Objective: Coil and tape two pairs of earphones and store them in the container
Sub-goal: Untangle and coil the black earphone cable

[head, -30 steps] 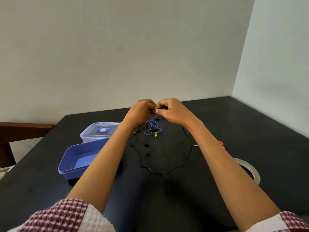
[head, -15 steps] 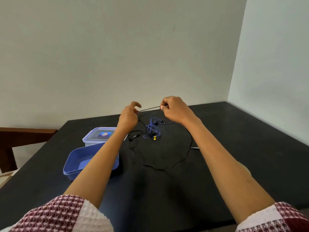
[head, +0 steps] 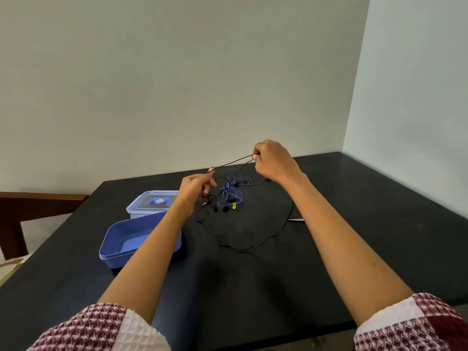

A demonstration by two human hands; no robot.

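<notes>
My right hand (head: 274,162) pinches the black earphone cable (head: 273,235) at its fingertips, raised above the table. From there a taut stretch of that cable runs down-left to my left hand (head: 196,190), which pinches it between thumb and forefinger. The rest of the black cable lies in a wide loop on the black table (head: 367,224). A blue pair of earphones (head: 231,195) lies tangled between my hands, with a yellow plug end. The open blue container (head: 121,245) stands at the left, partly behind my left forearm.
The container's clear lid (head: 152,201) with a blue label lies flat behind the container. A wooden chair (head: 30,206) stands off the table's left edge. A small pale object (head: 296,219) peeks out beside my right forearm. Walls close off the back and right.
My hands have drawn apart, from touching over the earphones to a taut stretch of black cable between them. My right hand has risen and my left has dropped lower left.
</notes>
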